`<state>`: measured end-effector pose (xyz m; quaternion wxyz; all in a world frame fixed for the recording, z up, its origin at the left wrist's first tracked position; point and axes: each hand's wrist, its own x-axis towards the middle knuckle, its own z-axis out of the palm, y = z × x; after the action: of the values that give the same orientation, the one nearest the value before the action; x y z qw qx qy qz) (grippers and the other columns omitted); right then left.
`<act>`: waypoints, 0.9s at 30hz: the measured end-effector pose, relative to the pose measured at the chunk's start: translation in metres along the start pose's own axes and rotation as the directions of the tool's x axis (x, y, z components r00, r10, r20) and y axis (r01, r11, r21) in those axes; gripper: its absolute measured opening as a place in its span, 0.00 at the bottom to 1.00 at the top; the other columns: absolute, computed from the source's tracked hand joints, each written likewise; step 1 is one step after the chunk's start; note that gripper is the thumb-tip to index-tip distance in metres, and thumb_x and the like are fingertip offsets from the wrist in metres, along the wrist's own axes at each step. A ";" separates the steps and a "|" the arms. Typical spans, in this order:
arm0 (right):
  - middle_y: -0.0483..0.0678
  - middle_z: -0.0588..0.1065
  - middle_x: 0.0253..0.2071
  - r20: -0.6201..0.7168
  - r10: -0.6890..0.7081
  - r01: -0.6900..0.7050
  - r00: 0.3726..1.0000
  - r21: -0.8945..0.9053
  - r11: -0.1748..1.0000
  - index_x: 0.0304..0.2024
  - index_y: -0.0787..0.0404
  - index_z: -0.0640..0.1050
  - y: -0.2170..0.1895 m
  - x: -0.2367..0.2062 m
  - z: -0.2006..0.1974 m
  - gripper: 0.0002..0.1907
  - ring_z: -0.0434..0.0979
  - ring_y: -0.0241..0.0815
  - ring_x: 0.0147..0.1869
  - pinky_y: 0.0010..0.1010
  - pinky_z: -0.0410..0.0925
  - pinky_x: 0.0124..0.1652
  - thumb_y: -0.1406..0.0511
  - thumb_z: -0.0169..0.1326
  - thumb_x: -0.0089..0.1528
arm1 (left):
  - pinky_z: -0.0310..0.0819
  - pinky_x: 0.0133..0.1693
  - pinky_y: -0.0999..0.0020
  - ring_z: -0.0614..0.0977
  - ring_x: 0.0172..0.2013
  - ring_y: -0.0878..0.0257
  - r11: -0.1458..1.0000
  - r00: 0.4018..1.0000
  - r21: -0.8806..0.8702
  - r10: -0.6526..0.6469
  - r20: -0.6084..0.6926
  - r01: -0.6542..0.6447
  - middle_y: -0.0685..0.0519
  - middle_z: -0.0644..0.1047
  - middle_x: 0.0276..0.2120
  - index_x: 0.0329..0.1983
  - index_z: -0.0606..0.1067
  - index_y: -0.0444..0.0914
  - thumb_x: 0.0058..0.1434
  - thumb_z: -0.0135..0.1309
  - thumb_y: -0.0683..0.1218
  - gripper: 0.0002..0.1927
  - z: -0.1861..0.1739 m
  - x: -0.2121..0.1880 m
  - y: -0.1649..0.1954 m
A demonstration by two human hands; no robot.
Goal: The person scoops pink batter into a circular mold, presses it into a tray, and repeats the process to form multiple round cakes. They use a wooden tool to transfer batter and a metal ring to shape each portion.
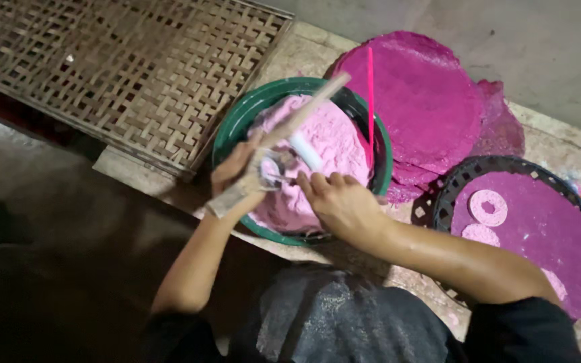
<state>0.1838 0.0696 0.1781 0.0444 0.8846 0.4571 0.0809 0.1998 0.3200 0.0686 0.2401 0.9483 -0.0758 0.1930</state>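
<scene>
Over the green basin (233, 124) of pink dough (334, 144), your left hand (237, 168) is closed on the wooden stick (290, 121); your right hand (344, 205) pinches the small white piece (304, 151). Press evenly, keeping both over the basin.

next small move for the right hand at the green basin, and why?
Probably press the right hand down to pack pink paste into the small ring mould that the left hand holds along with a wooden stick. Both hands are over the green basin, the fingers at the mould, and finished pink rings lie on the tray.
</scene>
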 end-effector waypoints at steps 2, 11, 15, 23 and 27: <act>0.50 0.76 0.38 0.007 0.053 -0.053 0.999 -0.013 0.998 0.65 0.64 0.70 0.000 -0.018 0.003 0.31 0.80 0.46 0.36 0.35 0.74 0.33 0.67 0.52 0.58 | 0.83 0.46 0.63 0.83 0.44 0.59 0.294 0.855 -0.873 -0.469 0.222 0.388 0.47 0.80 0.52 0.65 0.73 0.39 0.69 0.51 0.54 0.24 -0.010 -0.002 -0.011; 0.62 0.69 0.58 -0.149 0.119 0.029 0.982 0.733 0.680 0.75 0.64 0.58 0.044 -0.015 0.032 0.35 0.76 0.63 0.56 0.45 0.71 0.54 0.67 0.47 0.66 | 0.70 0.35 0.70 0.76 0.32 0.62 0.138 0.904 -0.939 -0.346 0.252 0.314 0.50 0.74 0.31 0.37 0.74 0.32 0.60 0.53 0.42 0.07 -0.032 -0.025 0.018; 0.54 0.49 0.77 -0.235 0.443 0.343 0.865 0.922 -0.180 0.80 0.62 0.41 0.052 -0.060 0.038 0.47 0.68 0.53 0.69 0.40 0.69 0.64 0.51 0.52 0.73 | 0.71 0.38 0.69 0.77 0.36 0.60 -0.236 0.852 -0.829 0.285 0.440 0.507 0.48 0.75 0.35 0.33 0.73 0.31 0.61 0.53 0.45 0.10 0.005 -0.048 0.129; 0.63 0.73 0.60 -0.262 0.701 0.352 0.663 0.936 0.017 0.73 0.43 0.53 0.089 -0.226 -0.031 0.38 0.82 0.52 0.50 0.38 0.79 0.43 0.51 0.56 0.66 | 0.74 0.53 0.64 0.75 0.49 0.59 0.297 0.612 -0.856 0.603 0.512 0.423 0.48 0.72 0.47 0.56 0.69 0.35 0.62 0.58 0.41 0.20 0.056 -0.029 0.247; 0.68 0.72 0.62 -0.567 0.313 0.163 0.762 0.635 0.755 0.75 0.45 0.59 0.095 -0.275 -0.054 0.33 0.82 0.56 0.53 0.39 0.78 0.46 0.60 0.52 0.69 | 0.71 0.54 0.61 0.73 0.51 0.56 0.602 0.467 -0.798 0.697 0.544 0.031 0.45 0.71 0.50 0.58 0.68 0.33 0.59 0.61 0.43 0.25 0.073 -0.020 0.273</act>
<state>0.0935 -0.2096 0.2179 -0.4288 0.7785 0.4040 0.2163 0.1411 0.0471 0.1174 0.4745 0.7041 -0.4521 -0.2733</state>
